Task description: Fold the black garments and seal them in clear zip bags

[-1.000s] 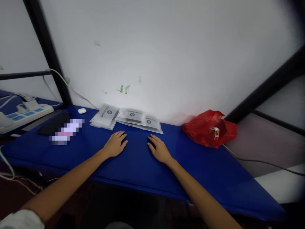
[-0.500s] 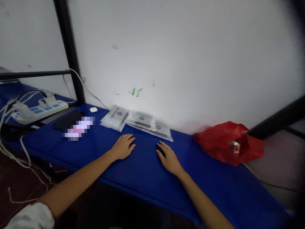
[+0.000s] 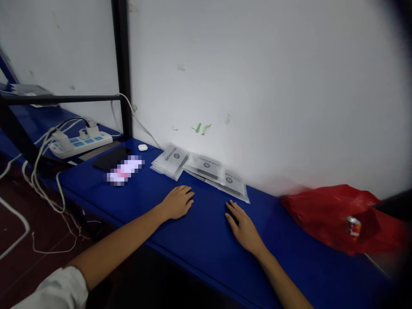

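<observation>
My left hand (image 3: pixel 177 202) lies palm down on the blue tabletop (image 3: pixel 206 240), its fingers stretched out and holding nothing. To its right, my right hand (image 3: pixel 243 227) also rests flat on the table with its fingers extended and nothing in them. Beyond both hands, against the wall, lie several frosted plastic pouches with dark printing. One pouch (image 3: pixel 170 161) is at the left, another (image 3: pixel 206 166) in the middle, and a third (image 3: pixel 236 185) lies partly under the middle one. Neither hand touches them.
At the left are a dark flat device (image 3: pixel 111 159), a blurred-out phone-like object (image 3: pixel 125 170) and a small white case (image 3: pixel 142 147). A power strip (image 3: pixel 82 143) with plugs and cables sits behind a black rail (image 3: pixel 64 100). A red plastic bag (image 3: pixel 334 214) lies at the right.
The view has turned left, so everything appears farther right. My left hand's fingers have drawn a little closer together. The pouches keep their places on the table.
</observation>
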Demonstrator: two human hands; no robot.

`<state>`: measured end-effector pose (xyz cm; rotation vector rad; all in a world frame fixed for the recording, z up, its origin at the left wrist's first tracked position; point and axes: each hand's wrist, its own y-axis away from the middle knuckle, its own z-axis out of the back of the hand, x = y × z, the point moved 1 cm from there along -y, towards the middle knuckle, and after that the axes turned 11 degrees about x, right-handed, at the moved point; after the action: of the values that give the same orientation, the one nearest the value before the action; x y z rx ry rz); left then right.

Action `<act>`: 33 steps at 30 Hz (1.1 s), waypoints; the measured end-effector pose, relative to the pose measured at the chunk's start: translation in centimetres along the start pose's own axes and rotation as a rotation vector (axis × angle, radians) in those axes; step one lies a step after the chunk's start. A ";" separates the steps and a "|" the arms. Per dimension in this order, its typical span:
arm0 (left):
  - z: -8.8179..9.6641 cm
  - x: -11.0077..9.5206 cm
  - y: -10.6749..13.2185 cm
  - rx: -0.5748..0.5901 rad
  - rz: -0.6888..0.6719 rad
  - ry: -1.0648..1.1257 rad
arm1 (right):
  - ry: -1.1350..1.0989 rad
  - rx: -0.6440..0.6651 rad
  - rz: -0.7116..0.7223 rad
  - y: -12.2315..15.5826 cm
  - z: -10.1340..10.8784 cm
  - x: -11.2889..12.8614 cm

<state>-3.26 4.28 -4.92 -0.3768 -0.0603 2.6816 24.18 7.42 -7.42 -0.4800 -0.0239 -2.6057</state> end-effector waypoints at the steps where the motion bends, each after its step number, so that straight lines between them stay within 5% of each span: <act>1: 0.2 0.1 0.0 -0.025 -0.015 -0.021 | -0.002 -0.005 -0.001 0.0 0.0 0.0; 7: 1.9 2.3 -0.3 -0.148 0.058 -0.239 | -0.015 -0.017 0.010 0.0 -0.1 -0.3; 14: 3.0 5.3 -0.9 -0.093 0.167 -0.392 | -0.012 -0.011 0.003 -0.1 -0.1 -0.4; 33: 3.5 6.5 -1.8 -0.054 0.141 -0.431 | -0.049 -0.025 0.011 0.0 -0.2 -0.5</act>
<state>-9.14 8.75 -3.03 0.1936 -0.2413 2.8568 24.55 7.59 -7.73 -0.5516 -0.0050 -2.5855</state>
